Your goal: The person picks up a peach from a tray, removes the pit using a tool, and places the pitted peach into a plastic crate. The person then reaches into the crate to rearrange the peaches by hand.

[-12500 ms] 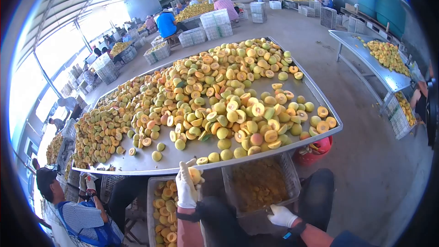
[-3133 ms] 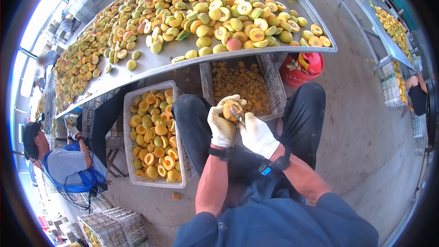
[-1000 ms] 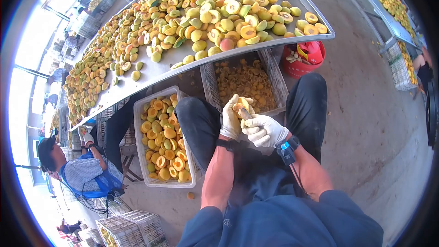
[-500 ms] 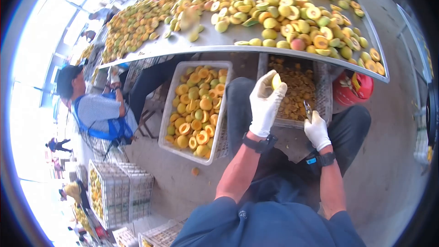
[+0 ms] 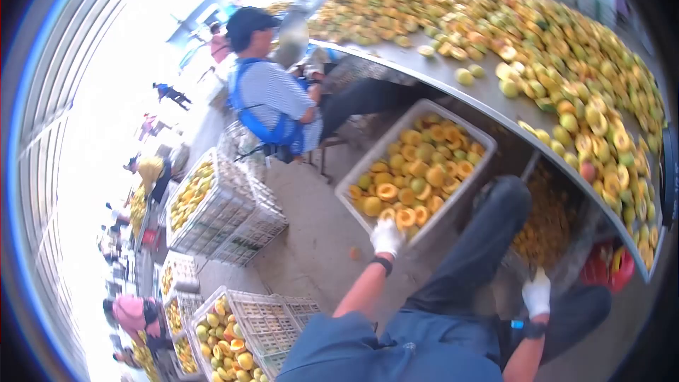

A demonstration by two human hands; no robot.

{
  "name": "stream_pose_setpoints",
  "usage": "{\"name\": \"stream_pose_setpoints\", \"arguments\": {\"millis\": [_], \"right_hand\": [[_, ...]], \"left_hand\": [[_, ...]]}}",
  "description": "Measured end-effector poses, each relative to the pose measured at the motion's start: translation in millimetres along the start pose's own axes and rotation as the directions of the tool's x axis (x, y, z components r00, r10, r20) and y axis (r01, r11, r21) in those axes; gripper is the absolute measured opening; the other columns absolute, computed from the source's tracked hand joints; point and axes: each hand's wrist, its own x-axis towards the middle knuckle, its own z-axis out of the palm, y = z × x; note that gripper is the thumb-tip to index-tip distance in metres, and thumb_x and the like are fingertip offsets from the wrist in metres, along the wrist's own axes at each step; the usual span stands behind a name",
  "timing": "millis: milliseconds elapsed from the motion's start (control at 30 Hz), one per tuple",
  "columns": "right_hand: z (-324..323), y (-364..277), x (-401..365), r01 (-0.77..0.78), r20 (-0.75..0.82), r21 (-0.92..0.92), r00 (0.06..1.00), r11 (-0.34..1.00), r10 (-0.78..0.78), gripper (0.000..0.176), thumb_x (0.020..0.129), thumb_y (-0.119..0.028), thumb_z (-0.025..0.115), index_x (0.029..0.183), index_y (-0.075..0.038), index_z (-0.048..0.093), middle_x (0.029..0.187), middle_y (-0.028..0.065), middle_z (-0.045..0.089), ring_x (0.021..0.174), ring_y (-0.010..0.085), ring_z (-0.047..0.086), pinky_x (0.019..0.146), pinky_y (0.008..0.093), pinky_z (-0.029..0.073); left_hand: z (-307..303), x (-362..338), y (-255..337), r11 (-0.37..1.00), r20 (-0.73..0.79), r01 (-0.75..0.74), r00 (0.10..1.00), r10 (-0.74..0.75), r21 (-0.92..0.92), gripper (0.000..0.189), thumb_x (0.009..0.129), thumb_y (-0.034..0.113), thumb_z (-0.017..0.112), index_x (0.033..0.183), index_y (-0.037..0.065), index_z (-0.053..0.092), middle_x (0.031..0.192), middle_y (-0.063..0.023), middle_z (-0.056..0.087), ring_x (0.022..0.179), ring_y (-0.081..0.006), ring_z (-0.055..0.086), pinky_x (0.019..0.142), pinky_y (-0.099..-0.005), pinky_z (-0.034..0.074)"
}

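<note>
My left hand (image 5: 387, 238), in a white glove, is at the near rim of a white plastic crate (image 5: 362, 221) full of yellow-orange peach halves (image 5: 419, 168). Two cut halves lie right at its fingertips; whether the fingers grip one is blurred. My right hand (image 5: 537, 294), also gloved, is low beside my right thigh. It is closed around a small metal plier-like tool (image 5: 540, 271), only faintly visible now. Just beyond it, under the table, sits a crate of brownish scraps (image 5: 543, 223).
A metal table (image 5: 442, 69) heaped with cut peaches runs across the upper right. A red bucket (image 5: 607, 267) stands at right. A person in a blue vest (image 5: 279, 102) sits at the table. Stacked white crates (image 5: 212, 205) and another peach-filled crate (image 5: 233, 339) stand on the left.
My view has swung left. My left hand, which held up a peach half over my lap, has moved left and down to the peach crate. The right hand stays near my right leg with the tool.
</note>
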Motion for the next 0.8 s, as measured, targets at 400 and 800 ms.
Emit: {"name": "stream_pose_setpoints", "arguments": {"millis": [400,800], "right_hand": [[-9,-18,3,0.030,0.190,-0.057,0.982,0.998,-0.018,0.028,0.083,-0.006,0.055,0.109,0.003,0.059,0.098,0.0321,0.064,0.098,0.0499,0.058,0.081,0.0500,0.049],[-16,-30,-4,-0.138,0.260,-0.197,0.947,0.971,0.188,0.036,0.082,-0.021,0.061,0.112,0.001,0.061,0.103,0.0282,0.065,0.101,0.0433,0.062,0.087,0.0462,0.050]], "left_hand": [[4,54,-47,0.946,0.083,0.010,0.996,-0.039,0.325,0.024,0.084,0.027,0.059,0.099,0.018,0.075,0.111,-0.0066,0.066,0.109,-0.0286,0.059,0.091,-0.0468,0.043],[16,93,-43,0.893,0.463,-0.171,0.885,-0.046,0.416,0.035,0.083,0.031,0.065,0.114,0.015,0.071,0.116,-0.0117,0.069,0.111,-0.0304,0.065,0.092,-0.0438,0.052]]}}
